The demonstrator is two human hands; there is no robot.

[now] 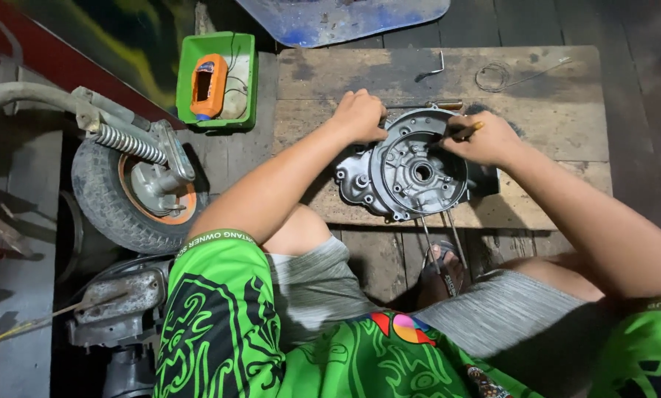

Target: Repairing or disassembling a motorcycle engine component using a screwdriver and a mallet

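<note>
- Nearest, the person sat low, in grey shorts (pixel 323 284), with one sandal (pixel 442 267) under the board's near edge.
- On the wooden board (pixel 551 110) lay a grey engine cover (pixel 408 169), inner side up, at the board's near middle.
- The left hand (pixel 358 116) was closed on the cover's far-left rim and steadied it.
- The right hand (pixel 485 140) gripped a thin tool (pixel 469 130) with a yellowish handle, its tip against the cover's inside, far right.
- The inside looked mostly bare, so the work seemed partly done; how much remained, I could not tell.
- At far left stood a green tray (pixel 217 79) and a wheel (pixel 135 184); a wire coil (pixel 492 76) lay at the board's far side.
</note>
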